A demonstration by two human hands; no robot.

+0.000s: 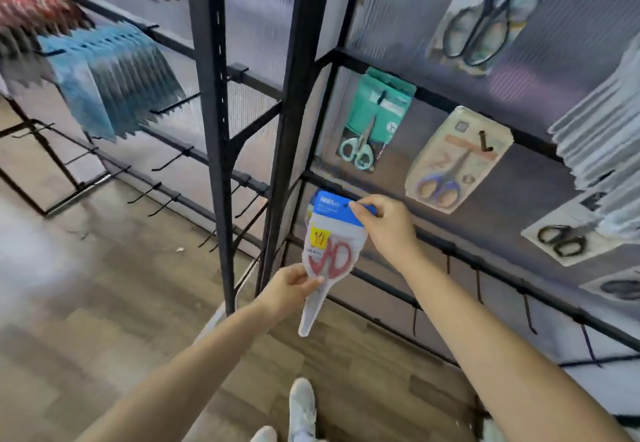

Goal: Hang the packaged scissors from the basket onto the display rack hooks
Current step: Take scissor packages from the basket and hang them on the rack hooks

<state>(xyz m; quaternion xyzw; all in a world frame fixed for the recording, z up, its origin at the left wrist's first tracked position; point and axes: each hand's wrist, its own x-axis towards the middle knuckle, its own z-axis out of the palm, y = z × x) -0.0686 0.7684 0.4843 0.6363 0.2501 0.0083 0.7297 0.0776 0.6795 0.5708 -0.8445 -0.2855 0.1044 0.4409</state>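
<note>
A packaged pair of red-handled scissors [327, 254] with a blue header card is held up against the black display rack [298, 95]. My right hand [384, 227] pinches the blue top edge of the pack, close to a rack crossbar. My left hand [294, 289] pinches the pack's lower left side near the handles. The blade end of the pack points down. The basket is out of view, and the hook behind the header card is hidden.
Other scissor packs hang on the rack: a teal one [372, 119], a beige one [453, 161], a black-handled one [564, 239]. Several bare hooks [530, 313] stick out of the lower bars. Blue packets [114, 78] hang at left. My shoes [301, 407] stand on wood flooring.
</note>
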